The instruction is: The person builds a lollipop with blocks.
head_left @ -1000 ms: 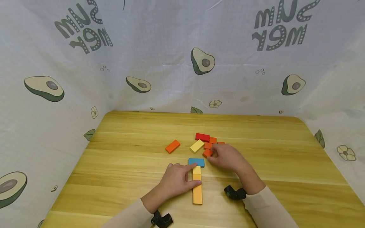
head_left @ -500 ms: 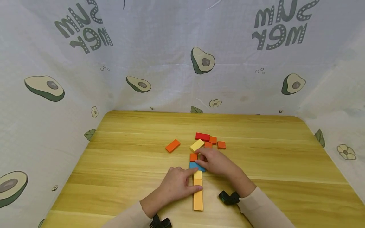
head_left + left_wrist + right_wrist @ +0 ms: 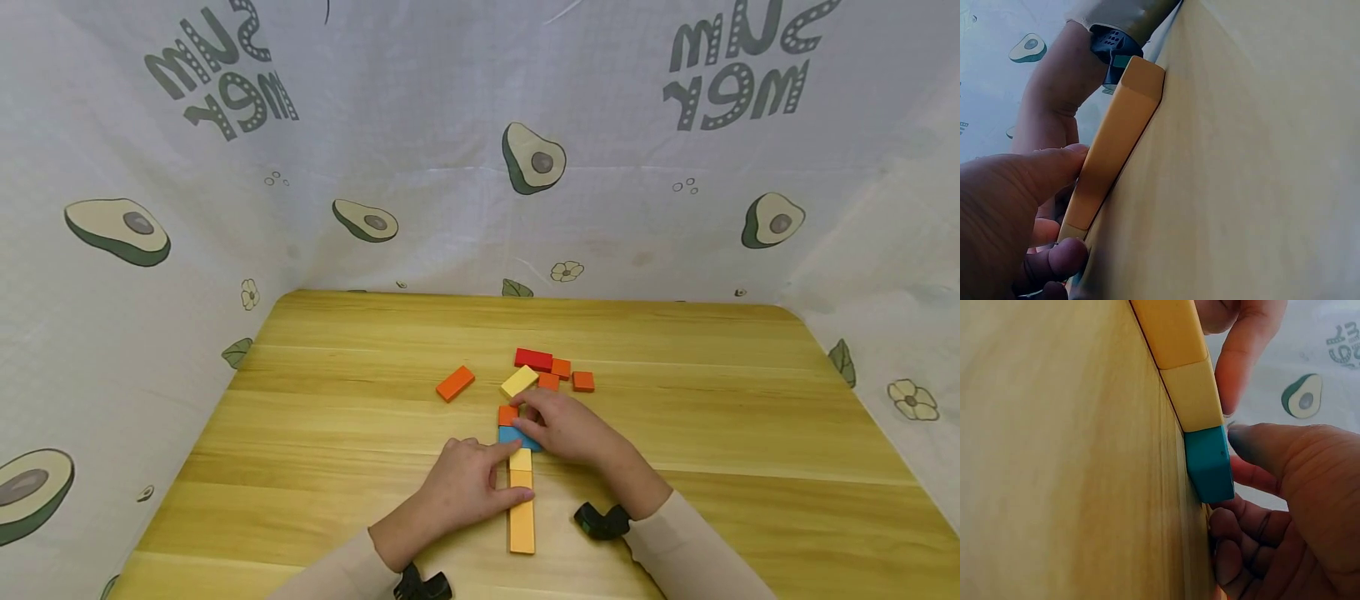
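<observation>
A row of flat wooden blocks runs away from the person: a long yellow-orange block (image 3: 522,529), a small pale yellow block (image 3: 521,461), then a blue block (image 3: 507,435) lying crosswise. Against the far left part of the blue block sits a small square orange block (image 3: 507,415). My right hand (image 3: 573,427) pinches this orange block between thumb and index finger, its thumb overlapping the blue one. My left hand (image 3: 465,477) presses the row, index fingertip at the blue and pale yellow seam, thumb on the long block (image 3: 1110,144). The right wrist view shows the blue block (image 3: 1210,464) end-on.
Beyond the hands lie a red block (image 3: 533,359), a yellow block (image 3: 519,382) and several small orange squares (image 3: 582,382). A longer orange block (image 3: 455,383) lies apart to the left. A printed curtain (image 3: 450,167) encloses the wooden table (image 3: 360,358).
My right hand has brought a small orange square from the pile leftward to the blue block's far side. The row has shifted slightly towards the person, with the left hand staying on it.
</observation>
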### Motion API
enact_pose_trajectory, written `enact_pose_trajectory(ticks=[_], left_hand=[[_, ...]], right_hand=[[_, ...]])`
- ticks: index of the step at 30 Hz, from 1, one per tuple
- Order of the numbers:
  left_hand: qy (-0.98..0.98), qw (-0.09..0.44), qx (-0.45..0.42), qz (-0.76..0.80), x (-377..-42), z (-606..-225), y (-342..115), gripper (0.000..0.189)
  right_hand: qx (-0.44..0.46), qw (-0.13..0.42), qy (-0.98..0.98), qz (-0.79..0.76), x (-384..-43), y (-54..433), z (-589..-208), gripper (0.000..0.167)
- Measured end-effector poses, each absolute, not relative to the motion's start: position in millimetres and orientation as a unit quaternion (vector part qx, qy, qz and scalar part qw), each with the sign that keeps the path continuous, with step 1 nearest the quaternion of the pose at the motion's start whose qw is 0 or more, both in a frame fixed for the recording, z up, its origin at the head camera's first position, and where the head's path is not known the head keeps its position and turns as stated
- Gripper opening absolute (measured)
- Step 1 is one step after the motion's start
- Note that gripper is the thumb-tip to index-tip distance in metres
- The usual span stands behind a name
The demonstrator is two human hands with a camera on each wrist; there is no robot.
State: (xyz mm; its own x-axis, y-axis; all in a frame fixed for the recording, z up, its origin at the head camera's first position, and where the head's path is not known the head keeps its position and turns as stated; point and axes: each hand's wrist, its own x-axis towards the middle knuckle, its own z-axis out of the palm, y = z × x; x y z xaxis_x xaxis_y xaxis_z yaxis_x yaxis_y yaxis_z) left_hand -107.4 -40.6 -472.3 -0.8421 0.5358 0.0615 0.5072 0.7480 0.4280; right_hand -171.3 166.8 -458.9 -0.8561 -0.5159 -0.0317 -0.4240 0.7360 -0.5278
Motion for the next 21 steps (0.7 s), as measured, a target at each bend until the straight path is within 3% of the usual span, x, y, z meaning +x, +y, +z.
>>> enact_pose_trajectory(ticks=[7,21], left_hand=[[0.934,0.032,0.277,0.222,-107.2,-471.4,-40.4,0.064],[0.933,0.032,0.276,0.229,-106.6,-471.4,-40.3,0.063]], right_hand=[[-0.245,0.076,0.926,-0.278,-171.7,164.6,-461.9,0.030],[-0.224,0.103,0.925,-0.289,-173.5,165.2,-460.4,0.029]])
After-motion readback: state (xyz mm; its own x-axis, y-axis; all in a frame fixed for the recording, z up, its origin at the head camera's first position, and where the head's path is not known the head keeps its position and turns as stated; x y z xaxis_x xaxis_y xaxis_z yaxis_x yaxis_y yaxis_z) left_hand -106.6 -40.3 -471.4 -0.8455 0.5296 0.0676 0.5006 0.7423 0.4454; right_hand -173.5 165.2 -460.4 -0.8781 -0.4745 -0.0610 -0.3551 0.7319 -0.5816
